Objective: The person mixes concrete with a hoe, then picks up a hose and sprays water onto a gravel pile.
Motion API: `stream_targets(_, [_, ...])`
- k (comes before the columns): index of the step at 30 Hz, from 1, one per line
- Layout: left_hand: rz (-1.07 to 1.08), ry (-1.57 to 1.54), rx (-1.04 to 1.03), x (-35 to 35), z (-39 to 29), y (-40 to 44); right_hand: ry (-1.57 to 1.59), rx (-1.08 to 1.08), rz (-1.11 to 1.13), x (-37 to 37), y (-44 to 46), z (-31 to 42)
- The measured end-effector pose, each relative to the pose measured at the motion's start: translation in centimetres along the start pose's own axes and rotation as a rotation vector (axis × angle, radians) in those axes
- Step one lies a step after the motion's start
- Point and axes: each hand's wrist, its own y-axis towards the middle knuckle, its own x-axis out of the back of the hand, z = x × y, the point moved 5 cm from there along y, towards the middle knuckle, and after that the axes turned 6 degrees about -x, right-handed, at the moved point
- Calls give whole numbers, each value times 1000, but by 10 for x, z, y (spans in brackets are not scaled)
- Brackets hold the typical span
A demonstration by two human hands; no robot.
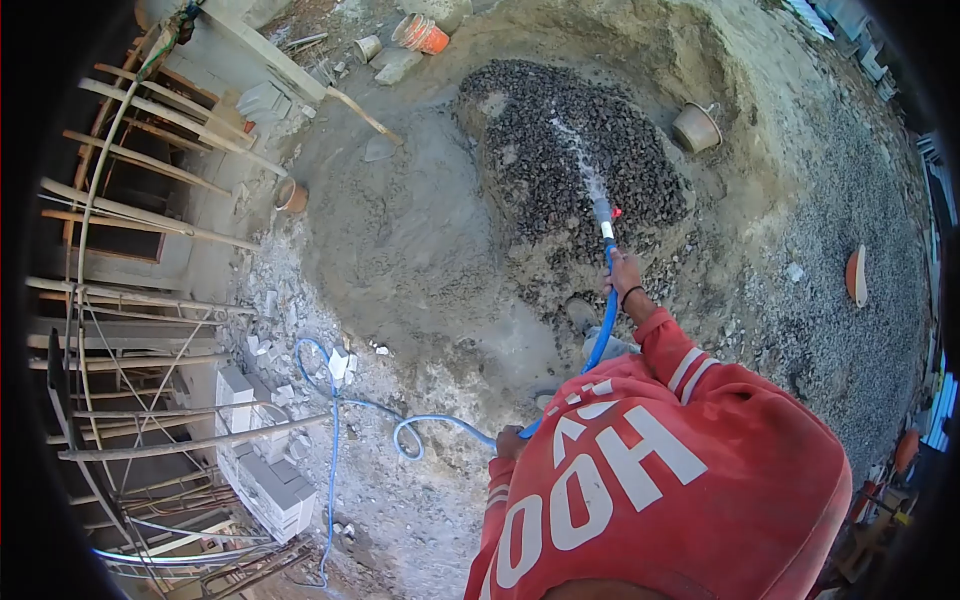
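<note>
My right hand (pixel 624 274) is wrapped round a blue hose (pixel 601 345) just behind its grey nozzle (pixel 603 215), which has a small red valve handle. Water (pixel 590 175) sprays from the nozzle onto a heap of dark gravel (pixel 545 115). Lower down and to the left, my left hand (pixel 510 441) grips the same hose near my waist. From there the hose loops away over the pale, rubble-strewn ground. Wet grey mortar or concrete mix (pixel 400 230) spreads left of the gravel, with a shovel (pixel 368 120) resting at its upper edge.
A bucket (pixel 697 128) leans right of the gravel; another (pixel 291 195) sits at the left. Orange buckets (pixel 421 35) lie at the top. Bamboo scaffolding (pixel 150 215) and stacked light blocks (pixel 265 490) line the left side. Loose gravel (pixel 840 300) covers the right.
</note>
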Motion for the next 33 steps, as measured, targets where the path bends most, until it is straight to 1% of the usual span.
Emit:
stream_targets(1, [-1, 41, -35, 2, -4, 3, 4, -16, -64, 10, 14, -9])
stream_targets(2, [-6, 80, -65, 6, -7, 2, 1, -30, -64, 18, 21, -18])
stream_targets(4, [-20, 74, -45, 13, -12, -3, 97, -86, -153, 39, 35, -33])
stream_targets(5, [-36, 67, -39, 17, -14, -3, 27, -52, -200, 48, 37, -36])
stream_targets(6, [-52, 59, -36, 20, -18, -1, 22, -57, -194, 52, 42, -39])
stream_targets(7, [-52, 59, -27, 22, -18, 0, 102, -78, -203, 57, 39, -40])
stream_targets(8, [-9, 43, -20, 23, -18, 1, 182, -101, -214, 60, 35, -43])
stream_targets(9, [35, 28, -15, 22, -19, 2, 144, -77, -239, 62, 33, -43])
stream_targets(13, [71, 101, 68, 22, -17, 7, 162, -18, -234, 66, 36, -44])
stream_targets(16, [63, 107, 62, 28, -29, 2, 175, 2, -222, 77, 52, -53])
stream_targets(18, [84, 69, -4, 26, -27, 3, 167, -50, -256, 84, 64, -67])
stream_targets(22, [87, 89, 60, 22, -20, 4, 155, -18, -313, 87, 62, -70])
stream_targets(28, [89, 124, 30, 16, -16, 8, 64, -26, -369, 93, 64, -71])
stream_targets(33, [87, 140, 0, 15, -16, 16, 220, -65, -380, 100, 52, -60])
